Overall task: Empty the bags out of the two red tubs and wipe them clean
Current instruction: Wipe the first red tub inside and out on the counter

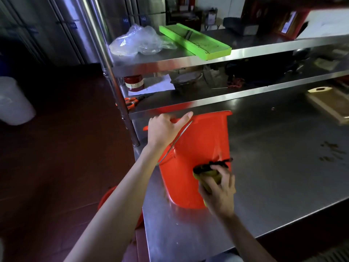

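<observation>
A red tub (198, 148) lies on its side on the steel table (273, 176), its mouth facing away from me and its wire handle loose along its side. My left hand (164, 131) grips the tub at its rim. My right hand (219, 188) holds a yellow-green cloth (205, 176) with a dark edge pressed against the tub's outer wall near its base. A second red tub (107, 197) shows partly on the floor beside the table, mostly hidden behind my left arm.
A crumpled clear plastic bag (139, 41) and a green slicer board (194, 40) lie on the top shelf. Orange scissors (130, 103) and a red jar (133, 83) sit on the lower shelf. A wooden board (328, 104) lies far right. A white bin (13, 103) stands left.
</observation>
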